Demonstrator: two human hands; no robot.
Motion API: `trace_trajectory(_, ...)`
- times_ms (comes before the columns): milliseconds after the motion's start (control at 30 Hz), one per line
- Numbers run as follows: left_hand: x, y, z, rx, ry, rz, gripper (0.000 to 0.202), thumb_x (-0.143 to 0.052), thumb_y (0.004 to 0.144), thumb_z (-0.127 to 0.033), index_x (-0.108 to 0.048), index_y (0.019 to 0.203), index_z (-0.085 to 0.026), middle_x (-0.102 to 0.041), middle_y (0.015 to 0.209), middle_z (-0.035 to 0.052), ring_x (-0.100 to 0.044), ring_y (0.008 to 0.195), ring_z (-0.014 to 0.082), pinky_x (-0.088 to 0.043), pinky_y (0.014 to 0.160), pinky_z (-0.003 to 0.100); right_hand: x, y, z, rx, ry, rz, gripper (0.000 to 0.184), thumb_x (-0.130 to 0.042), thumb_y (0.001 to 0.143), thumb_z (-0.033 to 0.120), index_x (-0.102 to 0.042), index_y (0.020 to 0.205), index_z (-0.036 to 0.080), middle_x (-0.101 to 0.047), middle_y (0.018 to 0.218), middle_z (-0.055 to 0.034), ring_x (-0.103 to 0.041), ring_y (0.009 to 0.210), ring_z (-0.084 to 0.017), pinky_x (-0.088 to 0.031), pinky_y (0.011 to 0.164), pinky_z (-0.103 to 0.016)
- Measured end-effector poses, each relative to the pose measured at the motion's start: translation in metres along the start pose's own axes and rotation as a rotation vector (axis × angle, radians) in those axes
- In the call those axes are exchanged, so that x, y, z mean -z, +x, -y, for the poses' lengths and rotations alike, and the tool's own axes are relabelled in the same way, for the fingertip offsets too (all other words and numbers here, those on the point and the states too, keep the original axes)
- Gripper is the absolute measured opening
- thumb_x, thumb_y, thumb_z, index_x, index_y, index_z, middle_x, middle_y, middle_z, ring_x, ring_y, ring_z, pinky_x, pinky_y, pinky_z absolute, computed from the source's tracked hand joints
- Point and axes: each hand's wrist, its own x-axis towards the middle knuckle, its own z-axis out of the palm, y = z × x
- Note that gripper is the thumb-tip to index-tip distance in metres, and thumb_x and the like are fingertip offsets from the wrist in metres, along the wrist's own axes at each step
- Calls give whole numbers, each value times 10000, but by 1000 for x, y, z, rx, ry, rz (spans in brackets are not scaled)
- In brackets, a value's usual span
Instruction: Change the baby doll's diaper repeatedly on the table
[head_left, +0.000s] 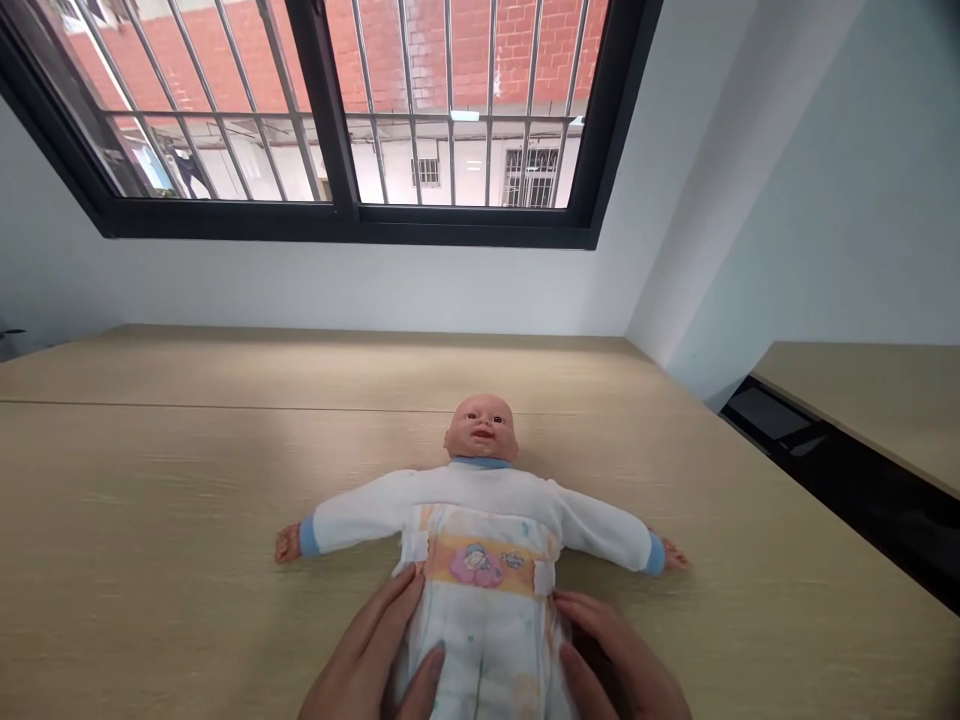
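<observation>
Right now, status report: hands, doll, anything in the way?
Left hand and right hand at opposite sides of the diaper. Doll face-up on tabletop. Hands partly hide diaper's edges.

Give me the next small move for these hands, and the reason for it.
Probably smooth the diaper gently along both sides: the left hand and right hand rest at its sides, just below the two white tabs, which lie over the ends of the orange band across the doll.
</observation>
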Motion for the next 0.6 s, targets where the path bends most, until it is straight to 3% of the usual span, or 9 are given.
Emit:
trace_trajectory(200,7,5,-8,19,-3,-4,483,-553,913,-323,-477,1386,-265,-576,1394,23,-573,1246,180,-520,990,285,6,15,24,82,-80,-15,313,-597,877,284,-681,1174,234,-681,1202,-93,-671,1081,-233,-593,871,-297)
trace_trajectory(333,6,3,-8,5,-6,-18,474,-552,914,-321,-479,1377,-252,-578,1391,32,-577,1241,179,-520,982,285,7,19,29,175,-187,74,354,-605,876,292,-672,1219,238,-657,1252,-92,-649,1124,-244,-574,915,-333)
trace_trajectory(500,9,3,-12,17,-32,-38,459,-541,916,-305,-487,1368,-248,-586,1381,38,-583,1234,182,-522,976,290,7,20,30,177,-212,102,333,-565,902,281,-671,1211,212,-650,1262,-102,-646,1130,-228,-574,913,-321)
trace_trajectory(600,11,3,-15,4,-46,-59,453,-555,905,-303,-502,1351,-249,-608,1356,39,-605,1207,185,-534,955,291,8,19,34,165,-169,52,279,-586,886,275,-699,1133,212,-687,1184,-100,-679,1057,-221,-595,865,-295)
